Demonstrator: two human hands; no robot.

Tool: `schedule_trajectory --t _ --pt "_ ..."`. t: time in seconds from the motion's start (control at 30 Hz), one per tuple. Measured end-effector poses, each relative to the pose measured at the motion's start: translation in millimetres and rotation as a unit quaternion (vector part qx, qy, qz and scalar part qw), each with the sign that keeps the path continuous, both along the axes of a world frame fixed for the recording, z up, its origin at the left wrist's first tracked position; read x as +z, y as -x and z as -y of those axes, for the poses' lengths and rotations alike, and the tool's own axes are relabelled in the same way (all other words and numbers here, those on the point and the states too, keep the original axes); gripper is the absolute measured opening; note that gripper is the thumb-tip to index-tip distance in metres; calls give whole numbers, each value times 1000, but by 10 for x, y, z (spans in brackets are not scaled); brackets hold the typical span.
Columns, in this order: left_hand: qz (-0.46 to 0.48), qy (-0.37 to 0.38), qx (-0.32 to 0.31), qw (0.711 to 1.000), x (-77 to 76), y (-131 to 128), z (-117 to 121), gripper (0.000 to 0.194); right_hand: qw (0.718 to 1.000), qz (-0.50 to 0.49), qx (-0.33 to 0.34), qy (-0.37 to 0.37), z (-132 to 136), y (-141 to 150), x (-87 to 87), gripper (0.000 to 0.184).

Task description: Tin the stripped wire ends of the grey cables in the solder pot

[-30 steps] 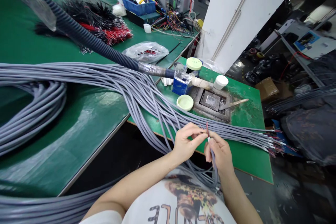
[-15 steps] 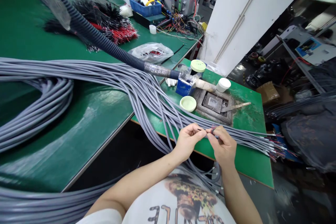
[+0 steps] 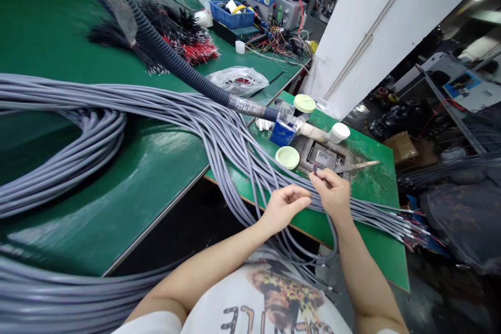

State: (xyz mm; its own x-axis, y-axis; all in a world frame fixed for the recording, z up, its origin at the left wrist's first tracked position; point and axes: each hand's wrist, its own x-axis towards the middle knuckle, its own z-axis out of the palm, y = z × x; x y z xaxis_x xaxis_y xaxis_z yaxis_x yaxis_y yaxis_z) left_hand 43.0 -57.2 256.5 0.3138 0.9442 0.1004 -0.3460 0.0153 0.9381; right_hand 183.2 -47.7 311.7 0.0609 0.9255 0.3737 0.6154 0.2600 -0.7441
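So the right-hand grip (image 3: pixel 331 193) is clamped together, thumb and fingers pinched on the end of a thin grey sheathed cable (image 3: pixel 333 235), with a tiny red-and-dark wire tip (image 3: pixel 314 168) poking up past the fingers toward the far edge of the worktop. The cable's long axis seems to run the other way, back under that hand and looping down over the near edge of the green laminate worktop (image 3: pixel 376 255). The left-hand grip (image 3: pixel 284 207) sits just beside it, fingers curled together on nothing I can see, and it's the farther hand from the wire tip. A big bundle of grey cables (image 3: pixel 219 135) sweeps across the worktop, with its stripped ends (image 3: pixel 415 229) fanning out past the right edge. Just beyond the tip there's a square metal recess in a crusty grey block (image 3: pixel 323 156), plus a round pale green lid (image 3: pixel 287 157) and a white plastic cap (image 3: pixel 339 132). Only writing in view is the dark lettering on a white T-shirt (image 3: pixel 260 318), upside-down from here and not readable. No brands I can make out.
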Motion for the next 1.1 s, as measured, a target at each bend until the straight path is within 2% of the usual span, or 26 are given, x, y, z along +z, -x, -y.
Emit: schedule_trajectory --t 0.07,0.13,0.2,0.27,0.4,0.57,0.77,0.87,0.97,1.03,1.1 --pt "-95 -167 36 981 -43 88 -26 12 999 41 11 19 -209 -57 17 17" --pt "-164 -293 82 938 -125 149 -59 8 996 80 25 43 -424 -102 7 19" --pt "-210 -355 104 905 -220 175 -91 9 989 128 34 70 -622 -116 -20 21" --pt "-241 -384 100 886 -294 176 -113 10 973 200 35 106 -787 -98 -49 23" --pt "-248 -400 91 878 -344 168 -131 10 938 307 27 161 -1018 -21 -102 21" --pt "-239 -404 90 878 -339 181 -136 11 917 353 21 183 -1183 17 -187 19" --pt "-229 -406 93 880 -335 186 -145 9 899 391 21 194 -1249 53 -238 19" --pt "-227 -405 94 880 -328 192 -149 9 897 398 32 191 -1219 33 -136 20" --pt "-224 -405 95 881 -326 199 -152 9 893 424 47 143 -1157 -129 52 23" --pt "-223 -405 93 882 -328 203 -153 9 877 468 44 98 -1120 -321 162 24" --pt "-224 -404 91 882 -330 205 -153 9 848 522 26 84 -1097 -540 213 25"
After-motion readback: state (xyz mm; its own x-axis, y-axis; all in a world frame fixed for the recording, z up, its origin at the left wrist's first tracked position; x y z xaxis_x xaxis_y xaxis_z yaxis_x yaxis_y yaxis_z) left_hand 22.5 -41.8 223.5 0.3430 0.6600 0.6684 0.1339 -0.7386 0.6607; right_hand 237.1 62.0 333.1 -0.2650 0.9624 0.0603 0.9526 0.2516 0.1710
